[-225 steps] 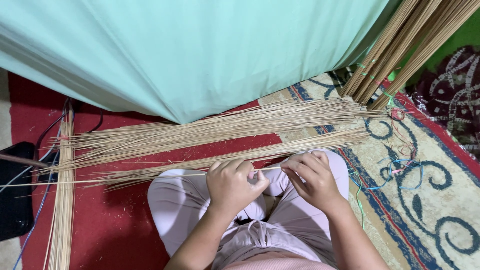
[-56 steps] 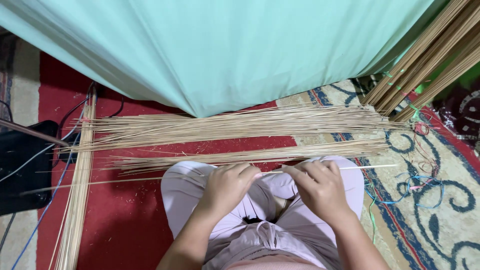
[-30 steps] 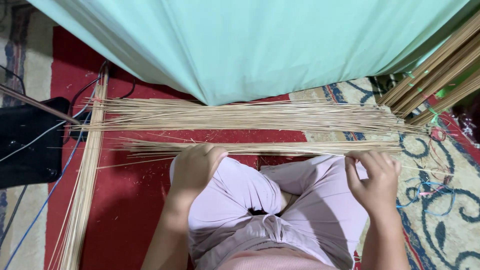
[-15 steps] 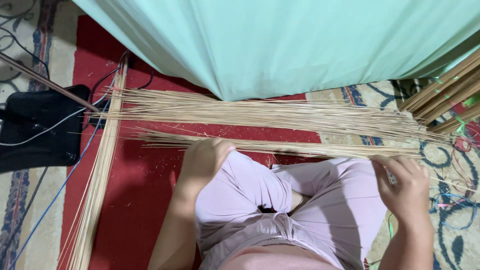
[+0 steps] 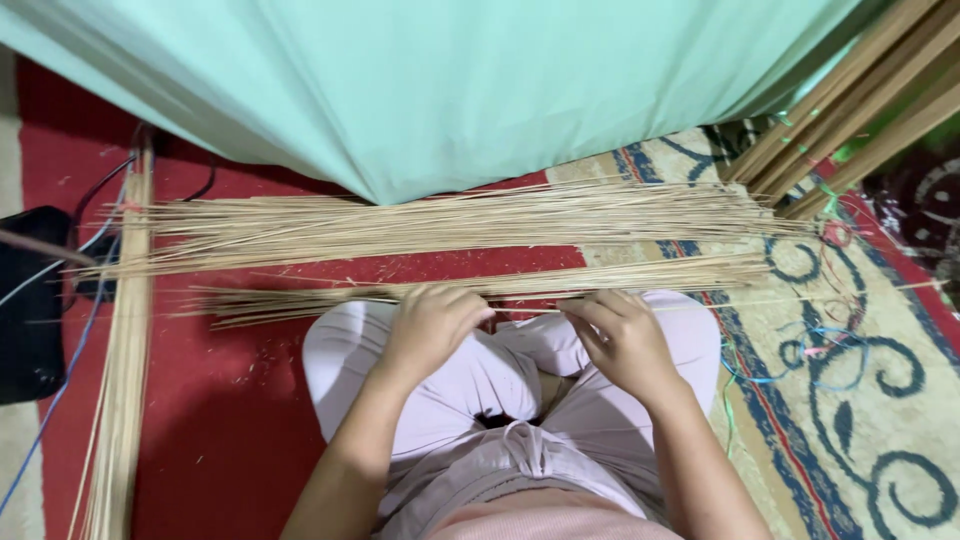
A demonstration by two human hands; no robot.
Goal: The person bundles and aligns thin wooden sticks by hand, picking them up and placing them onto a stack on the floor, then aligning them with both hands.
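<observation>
— What are the hands doing?

— Both are sitting over the lap, pinching one thin stick (image 5: 760,301) that is running crosswise just above the knees. The left hand (image 5: 432,330) is curling its fingers down over the stick near its middle; the right hand (image 5: 622,338) is closing fingertips on it just beside, with a small gap between the two hands. The stick's right end is reaching out past the knee toward the right edge of the rug (image 5: 880,400).

— And where is that stick lying in relation to the rest?

— It is running just below the near bundle (image 5: 480,288), a flat sheaf of pale sticks lying across the red mat (image 5: 220,420) and onto the rug. Beyond that, the far bundle (image 5: 450,222) is spreading wider, its far edge touching the hem of the green cloth (image 5: 450,80) that is hanging across the top.

— Anything at the sides?

— A third sheaf, the side bundle (image 5: 125,380), is running along the mat's left edge. Thick poles (image 5: 850,100) are leaning in at the top right corner. Coloured strings (image 5: 800,350) are lying loose on the rug near the right knee. A black bag (image 5: 30,300) with cables (image 5: 60,380) is sitting at the left edge.

— Any labels or packages?

— I cannot tell of any.
</observation>
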